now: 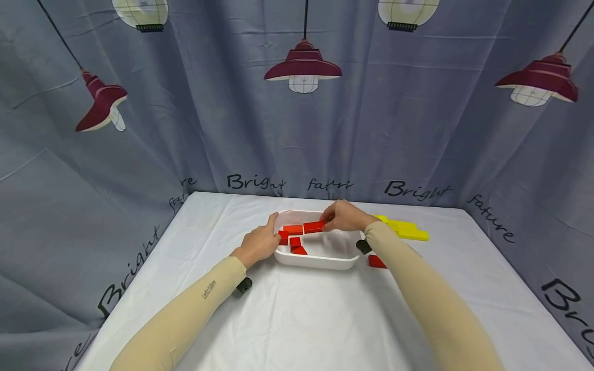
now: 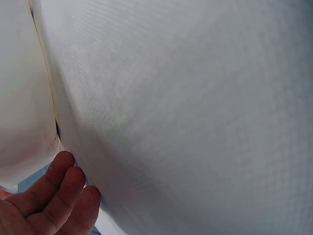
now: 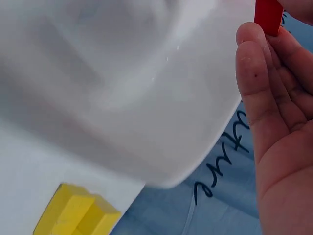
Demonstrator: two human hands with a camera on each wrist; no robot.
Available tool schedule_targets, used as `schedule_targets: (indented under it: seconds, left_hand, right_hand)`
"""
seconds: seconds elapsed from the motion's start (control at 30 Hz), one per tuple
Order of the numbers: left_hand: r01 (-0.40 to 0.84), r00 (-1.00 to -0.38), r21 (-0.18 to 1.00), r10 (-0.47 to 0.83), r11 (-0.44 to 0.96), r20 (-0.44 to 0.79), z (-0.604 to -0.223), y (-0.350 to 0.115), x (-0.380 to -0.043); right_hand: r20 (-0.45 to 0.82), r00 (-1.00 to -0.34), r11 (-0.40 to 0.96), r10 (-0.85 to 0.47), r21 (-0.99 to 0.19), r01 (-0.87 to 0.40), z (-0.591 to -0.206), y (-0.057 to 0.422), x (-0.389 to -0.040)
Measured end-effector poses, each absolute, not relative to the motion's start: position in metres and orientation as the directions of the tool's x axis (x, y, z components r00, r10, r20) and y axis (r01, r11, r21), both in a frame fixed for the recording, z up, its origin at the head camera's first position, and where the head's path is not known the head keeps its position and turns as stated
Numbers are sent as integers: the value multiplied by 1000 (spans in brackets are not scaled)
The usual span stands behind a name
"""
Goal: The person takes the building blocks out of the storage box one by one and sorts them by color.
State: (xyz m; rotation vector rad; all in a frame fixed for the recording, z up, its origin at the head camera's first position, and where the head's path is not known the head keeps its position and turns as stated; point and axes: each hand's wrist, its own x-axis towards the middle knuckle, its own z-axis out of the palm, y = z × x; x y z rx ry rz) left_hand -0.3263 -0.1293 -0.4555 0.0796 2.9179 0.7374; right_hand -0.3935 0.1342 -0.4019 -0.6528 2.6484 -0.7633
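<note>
A white plastic tub (image 1: pixel 315 263) with rounded corners stands on the table, several red blocks (image 1: pixel 293 230) in its left half. My left hand (image 1: pixel 260 242) grips the tub's left end. In the left wrist view, that hand's fingers (image 2: pixel 73 183) lie against the white outer side. Over the tub's far part, my right hand (image 1: pixel 344 216) pinches the end of a red rectangular block (image 1: pixel 313 226), whose other end nearly meets another red block. The right wrist view shows this block between thumb and fingers at the upper right.
Several yellow blocks (image 1: pixel 413 233) lie right of the tub, behind the right forearm. Another red block (image 1: pixel 377 262) sits on the white tablecloth (image 1: pixel 315 319) beside that sleeve, partly hidden by it. A grey printed curtain (image 1: pixel 223 129) hangs behind the table.
</note>
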Motion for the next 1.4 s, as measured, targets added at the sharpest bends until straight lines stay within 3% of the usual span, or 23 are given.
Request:
schedule_targets:
  seconds: [0.6, 0.93, 1.4]
  left_hand:
    - [34, -989, 499, 99, 866, -105, -456, -130, -327]
    - [35, -991, 486, 92, 873, -94, -456, -129, -320]
    - [35, -990, 472, 94, 881, -103, -458, -130, -324]
  right_hand:
    - [-117, -872, 750, -476, -572, -332, -376, 190, -366]
    - [-65, -884, 723, -464, -604, -335, -377, 223, -346]
    - [-100, -923, 766, -370, -596, -243, -392, 274, -331]
